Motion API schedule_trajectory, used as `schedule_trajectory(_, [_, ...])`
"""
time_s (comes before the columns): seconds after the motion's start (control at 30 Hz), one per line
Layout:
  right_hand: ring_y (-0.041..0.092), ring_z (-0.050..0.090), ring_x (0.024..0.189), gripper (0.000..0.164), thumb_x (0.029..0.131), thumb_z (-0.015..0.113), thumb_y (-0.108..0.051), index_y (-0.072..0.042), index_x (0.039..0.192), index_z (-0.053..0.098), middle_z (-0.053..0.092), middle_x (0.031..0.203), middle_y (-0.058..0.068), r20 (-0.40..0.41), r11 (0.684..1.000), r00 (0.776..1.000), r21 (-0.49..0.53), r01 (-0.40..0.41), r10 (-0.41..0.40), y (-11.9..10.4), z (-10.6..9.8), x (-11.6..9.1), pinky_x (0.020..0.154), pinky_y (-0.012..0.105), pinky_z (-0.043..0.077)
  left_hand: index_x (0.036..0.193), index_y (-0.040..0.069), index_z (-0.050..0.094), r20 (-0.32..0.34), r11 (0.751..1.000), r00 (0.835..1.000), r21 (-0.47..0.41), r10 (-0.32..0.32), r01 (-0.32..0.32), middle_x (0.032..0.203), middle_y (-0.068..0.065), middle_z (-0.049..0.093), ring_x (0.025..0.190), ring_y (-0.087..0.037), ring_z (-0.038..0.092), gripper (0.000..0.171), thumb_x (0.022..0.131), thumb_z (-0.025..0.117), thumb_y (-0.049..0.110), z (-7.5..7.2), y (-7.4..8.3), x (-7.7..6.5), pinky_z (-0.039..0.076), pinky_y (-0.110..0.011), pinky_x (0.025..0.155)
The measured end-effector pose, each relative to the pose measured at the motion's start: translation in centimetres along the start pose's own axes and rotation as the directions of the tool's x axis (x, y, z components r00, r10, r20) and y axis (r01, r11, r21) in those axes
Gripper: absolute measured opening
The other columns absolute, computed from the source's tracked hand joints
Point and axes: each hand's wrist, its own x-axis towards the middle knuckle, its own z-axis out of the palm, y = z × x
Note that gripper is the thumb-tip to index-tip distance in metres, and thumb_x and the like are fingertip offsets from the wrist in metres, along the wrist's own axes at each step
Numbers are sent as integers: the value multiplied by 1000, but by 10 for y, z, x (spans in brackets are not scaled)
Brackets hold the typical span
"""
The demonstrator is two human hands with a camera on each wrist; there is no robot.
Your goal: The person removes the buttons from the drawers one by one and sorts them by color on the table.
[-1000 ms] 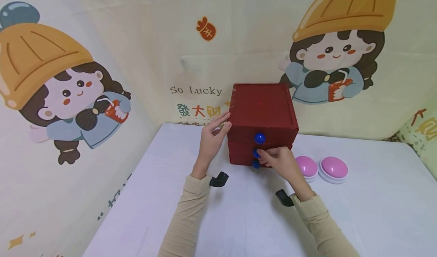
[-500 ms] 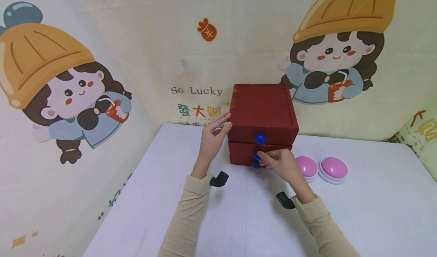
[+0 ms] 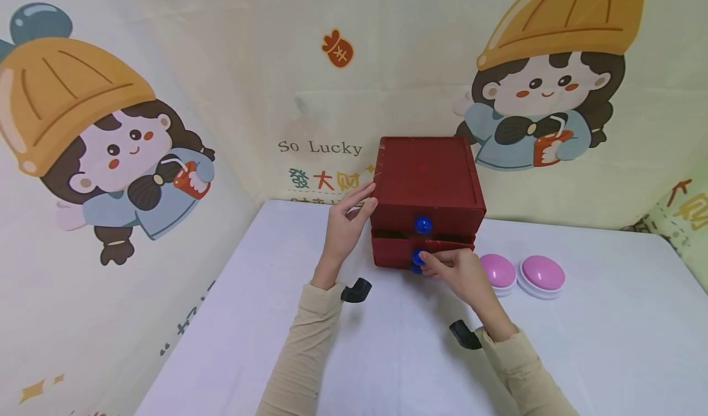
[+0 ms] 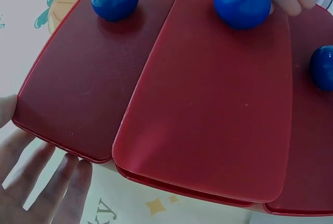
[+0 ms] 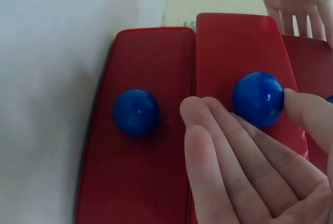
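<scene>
A dark red cabinet (image 3: 428, 170) with blue knobs on its drawers stands at the back of the table. Its middle drawer (image 4: 208, 104) juts out a little past the other two, and a dark gap shows above its front in the head view. My right hand (image 3: 459, 271) pinches that drawer's round blue knob (image 5: 258, 99) between thumb and fingers. With fairly straight fingers, my left hand (image 3: 344, 225) rests against the cabinet's left side near the front. Above is the top drawer's knob (image 3: 423, 225); the bottom drawer's knob (image 5: 136, 113) sits below, mostly hidden in the head view.
Two pink push buttons (image 3: 543, 273) on white bases stand right of the cabinet, one partly behind my right wrist. A white cloth covers the table (image 3: 387, 361). Behind it hangs a printed backdrop (image 3: 265, 66). A black wrist mount (image 3: 356, 290) sticks out from each sleeve.
The middle drawer has slid out toward me, with my right hand drawing back on its knob. The gap above its front has widened. My left hand stays against the cabinet's side.
</scene>
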Motion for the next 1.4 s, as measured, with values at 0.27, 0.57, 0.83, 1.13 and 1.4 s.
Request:
schedule_trajectory(0.27, [25, 75, 73, 36, 94, 67, -39, -6, 95, 80, 77, 79, 4, -30, 1000, 1000, -9, -6, 6, -3, 4, -8, 71, 24, 55, 133, -2, 61, -1, 1000, 1000, -1, 3, -3, 142, -15, 57, 133, -25, 52, 38, 98, 63, 11, -1, 1, 0, 52, -45, 99])
schedule_trajectory(0.57, [24, 74, 75, 34, 94, 68, -39, -7, 96, 80, 77, 80, 3, -17, 1000, 1000, -3, -21, 21, -5, 3, -15, 70, 23, 55, 132, -2, 61, 4, 1000, 1000, -5, 1, -1, 142, -15, 57, 133, -24, 52, 37, 97, 63, 11, 0, 0, 0, 52, -43, 99])
schedule_trajectory(0.83, [24, 73, 75, 34, 94, 68, -40, -9, 95, 80, 77, 79, 1, -1, 1000, 1000, -10, -20, 20, -6, 3, -20, 70, 24, 55, 134, -3, 59, 35, 1000, 999, -12, -7, 7, 144, -17, 55, 132, -28, 52, 39, 98, 62, 11, -3, 0, 0, 51, -49, 100])
schedule_trajectory(1.13, [23, 73, 75, 32, 93, 69, -39, -8, 97, 80, 77, 81, 3, 2, 1000, 1000, 10, -12, 12, -9, 3, -26, 68, 22, 56, 135, -1, 59, 48, 999, 998, -11, -35, 35, 145, -15, 54, 133, -26, 52, 40, 98, 62, 13, -5, 1, 1, 52, -47, 100])
schedule_trajectory(1.4, [22, 72, 74, 30, 93, 70, -38, -10, 95, 81, 77, 81, 3, -4, 1000, 1000, -7, 12, -12, -9, 5, -29, 67, 23, 56, 135, -2, 59, 52, 1000, 998, -1, -24, 24, 145, -16, 54, 134, -25, 51, 39, 98, 63, 12, -5, 1, 3, 52, -43, 99])
